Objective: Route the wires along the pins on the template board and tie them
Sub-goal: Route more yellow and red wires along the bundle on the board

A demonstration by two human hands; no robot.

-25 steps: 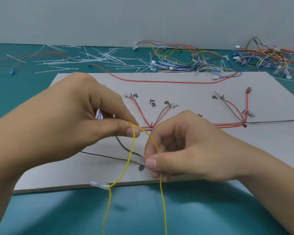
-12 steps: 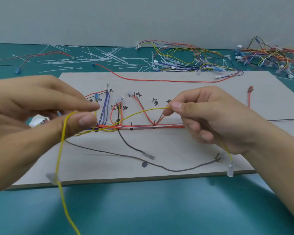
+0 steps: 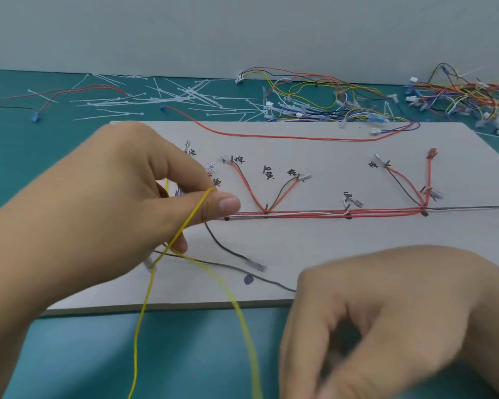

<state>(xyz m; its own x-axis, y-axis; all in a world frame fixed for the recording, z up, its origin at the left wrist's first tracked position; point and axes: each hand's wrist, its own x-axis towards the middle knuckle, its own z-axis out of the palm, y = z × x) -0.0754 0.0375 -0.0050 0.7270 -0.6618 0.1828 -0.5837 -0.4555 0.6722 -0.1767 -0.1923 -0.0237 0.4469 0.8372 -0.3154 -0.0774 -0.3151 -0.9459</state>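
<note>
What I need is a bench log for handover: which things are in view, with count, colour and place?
table: one, teal, under everything
template board: one, pale grey, middle of the table
routed wires: several, red with one white, along the board's pins
dark wires: two, black, loose on the board's near part
long red wire: one, red, across the board's far part
yellow wire: one, yellow, looped down past the board's front edge
cable ties: many, white, scattered behind the board
wire bundles: two heaps, mixed colours, far right
left hand: pinches the yellow wire
right hand: blurred, fingers curled, grip unclear
</note>
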